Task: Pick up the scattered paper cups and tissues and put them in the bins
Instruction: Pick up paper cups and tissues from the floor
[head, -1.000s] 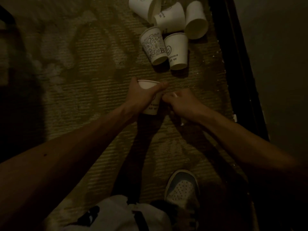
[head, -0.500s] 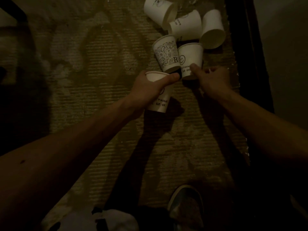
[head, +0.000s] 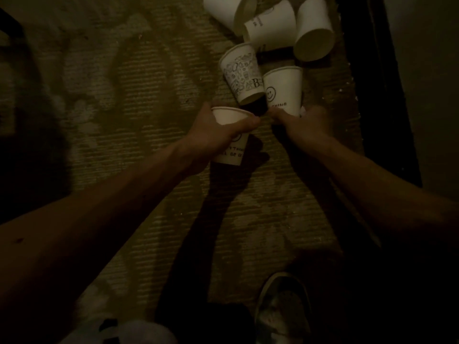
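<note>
Six paper cups show in the dim head view, all gathered between 12 and 1 o'clock of the frame. The left hand (head: 213, 135) grips one of them, the held cup (head: 232, 155), upright with its rim up. Its thumb lies across the front just under the rim, and its fingers wrap round the back, out of sight. Black lettering shows on the held cup's lower wall.

Just beside it at 3 o'clock, the right hand (head: 305, 125) has its thumb and fingers curled round the bottom end of the smiley cup (head: 283, 85), with the thumb on the cup's left side. That cup sits on the carpet (head: 139, 100) with its rim toward 12 o'clock; whether it stands or lies cannot be told.

Touching the smiley cup at 10 o'clock is the doodle cup (head: 242, 70), covered in small drawings and a letter B, its rim tilted toward 11 o'clock.

Three more cups lie on their sides at 12 o'clock of that pair. The edge cup (head: 226, 11) is cut off by the top of the frame. The lettered cup (head: 273, 28) lies in the middle. The plain cup (head: 313, 18) has its mouth turned toward 6 o'clock.

At 5 o'clock, low in the frame, is a pale shoe (head: 283, 311). A dark strip (head: 372, 95) borders the carpet at 3 o'clock.
</note>
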A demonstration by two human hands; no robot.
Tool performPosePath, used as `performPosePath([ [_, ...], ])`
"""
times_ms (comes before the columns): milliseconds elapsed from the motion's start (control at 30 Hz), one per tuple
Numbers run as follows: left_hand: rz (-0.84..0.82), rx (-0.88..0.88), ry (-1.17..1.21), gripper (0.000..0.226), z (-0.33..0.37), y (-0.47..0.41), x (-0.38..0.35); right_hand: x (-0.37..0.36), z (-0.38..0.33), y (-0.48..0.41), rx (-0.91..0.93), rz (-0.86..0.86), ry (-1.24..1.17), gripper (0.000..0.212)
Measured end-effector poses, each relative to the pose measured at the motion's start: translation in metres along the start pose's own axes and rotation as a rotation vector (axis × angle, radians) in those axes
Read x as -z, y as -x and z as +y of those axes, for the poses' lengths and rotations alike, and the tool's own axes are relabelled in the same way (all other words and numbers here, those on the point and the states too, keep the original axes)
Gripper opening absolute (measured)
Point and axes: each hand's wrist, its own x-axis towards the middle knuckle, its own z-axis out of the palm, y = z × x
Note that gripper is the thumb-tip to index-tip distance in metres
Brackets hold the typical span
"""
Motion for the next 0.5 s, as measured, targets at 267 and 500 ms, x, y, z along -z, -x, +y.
performPosePath([
  [267,0.008,0.166,-0.178,0.088,-0.054,0.093,0.02,-0.006,0.092,0.123,-0.226,-0.044,-0.179,0.069],
  [500,-0.057,0.276,-0.198,0.07,-0.036,0.263,0.044,0.041,0.097,0.316,-0.535,-0.13,-0.227,0.066],
])
